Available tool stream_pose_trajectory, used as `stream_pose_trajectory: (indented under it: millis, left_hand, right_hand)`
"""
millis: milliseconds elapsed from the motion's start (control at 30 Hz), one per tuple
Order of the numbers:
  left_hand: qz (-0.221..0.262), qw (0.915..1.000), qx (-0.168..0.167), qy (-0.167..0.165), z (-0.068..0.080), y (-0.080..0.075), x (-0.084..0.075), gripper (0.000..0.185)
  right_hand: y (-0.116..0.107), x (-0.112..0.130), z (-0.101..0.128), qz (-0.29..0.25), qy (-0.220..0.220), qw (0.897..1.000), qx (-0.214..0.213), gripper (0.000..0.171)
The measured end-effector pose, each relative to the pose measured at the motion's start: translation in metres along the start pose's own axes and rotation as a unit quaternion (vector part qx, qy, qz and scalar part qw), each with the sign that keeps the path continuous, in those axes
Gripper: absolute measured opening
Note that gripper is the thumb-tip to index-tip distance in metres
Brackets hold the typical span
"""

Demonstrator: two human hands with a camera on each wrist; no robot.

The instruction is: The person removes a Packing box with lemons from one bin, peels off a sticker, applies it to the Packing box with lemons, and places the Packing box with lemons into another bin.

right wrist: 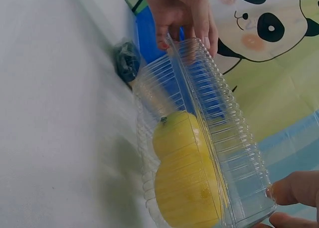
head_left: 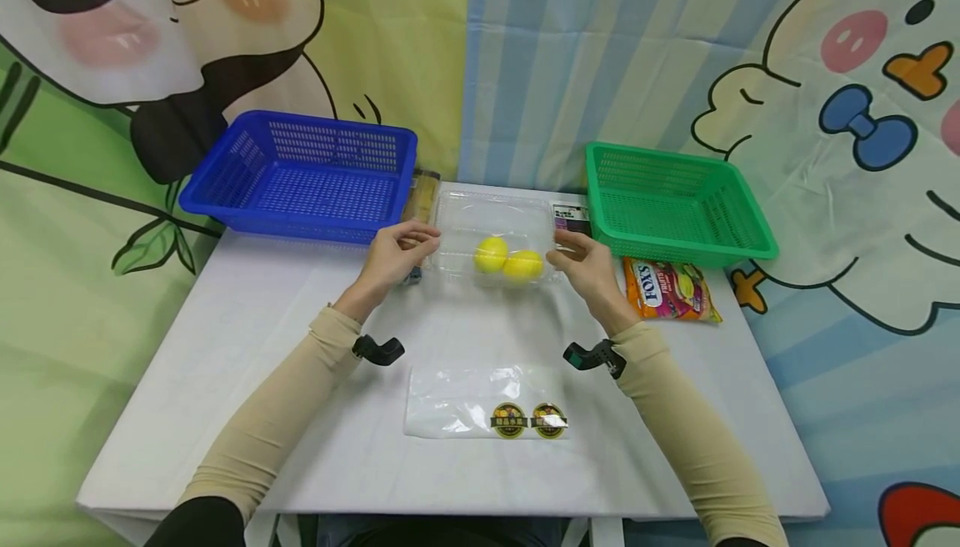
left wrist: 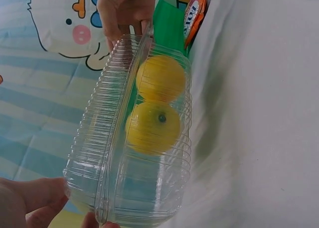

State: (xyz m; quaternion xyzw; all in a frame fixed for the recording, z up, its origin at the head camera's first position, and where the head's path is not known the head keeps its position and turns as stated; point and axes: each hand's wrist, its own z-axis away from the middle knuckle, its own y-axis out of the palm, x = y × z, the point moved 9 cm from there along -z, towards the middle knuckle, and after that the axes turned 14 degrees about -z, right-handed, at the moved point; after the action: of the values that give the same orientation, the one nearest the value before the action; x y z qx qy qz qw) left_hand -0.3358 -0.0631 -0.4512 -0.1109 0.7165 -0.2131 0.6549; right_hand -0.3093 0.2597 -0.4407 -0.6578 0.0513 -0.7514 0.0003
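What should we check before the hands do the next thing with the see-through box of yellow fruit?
1. Left hand grips the clear box at its end: ok.
2. Right hand grips the other end: ok.
3. Both yellow fruits inside the box: ok.
4. Lid fully snapped shut: cannot tell.
5. Blue basket and green basket have room: ok.
6. Candy bag lies clear of the box: ok.

Two lemons (right wrist: 185, 175) inside clear clamshell box (right wrist: 219, 138); fingers (right wrist: 187, 18) on lid edge
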Motion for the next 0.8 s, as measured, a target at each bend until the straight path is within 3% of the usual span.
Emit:
stream_pose_trajectory:
  millis: [800]
  left_hand:
    - [-0.010, 0.9999, 0.005, -0.007, -0.003, 0.005, 0.011, 0.024]
  right_hand:
    - [0.001, -0.009, -0.001, 0.004, 0.014, 1.000, -0.007, 0.055]
